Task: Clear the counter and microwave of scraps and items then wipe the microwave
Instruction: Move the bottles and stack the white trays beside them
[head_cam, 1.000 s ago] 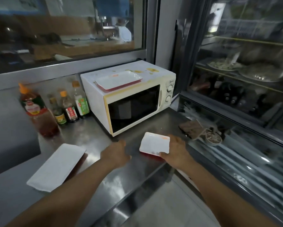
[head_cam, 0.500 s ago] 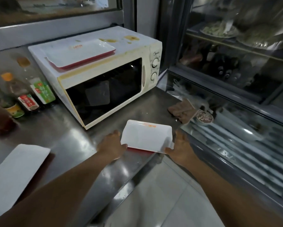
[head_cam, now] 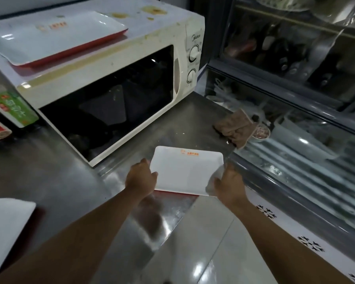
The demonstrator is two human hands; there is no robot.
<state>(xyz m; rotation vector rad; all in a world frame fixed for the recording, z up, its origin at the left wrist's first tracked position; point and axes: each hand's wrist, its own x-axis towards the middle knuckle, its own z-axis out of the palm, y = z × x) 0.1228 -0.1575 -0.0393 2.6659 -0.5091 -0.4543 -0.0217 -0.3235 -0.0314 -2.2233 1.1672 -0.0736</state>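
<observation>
Both-handed grip on the small white plate (head_cam: 188, 173): left hand (head_cam: 140, 178) curled round its left edge, right hand (head_cam: 230, 184) curled round its right near corner. Plate at the front edge of the bench (head_cam: 55, 181), its near side over the edge, just in front of the microwave (head_cam: 111, 78); whether lifted clear of the steel cannot be told. Half a second ago, left hand only beside the plate edge; now closed over it with fingers on the rim. View nearer and lower than before, microwave filling more of the frame.

Steel bench, shiny and scuffed. On the microwave top, a larger white tray (head_cam: 55, 35) with red underside, plus yellowish stains (head_cam: 154, 11) toward the back right. Sauce bottles (head_cam: 12, 111) at far left, touching or nearly touching the microwave side. Brown cloth (head_cam: 236, 128) crumpled at the right end of the bench, a small dish (head_cam: 260, 133) just beside it. Another white tray (head_cam: 6, 228) at lower left. Glass display case (head_cam: 295, 99) along the right, pale tiled floor (head_cam: 223, 253) below.
</observation>
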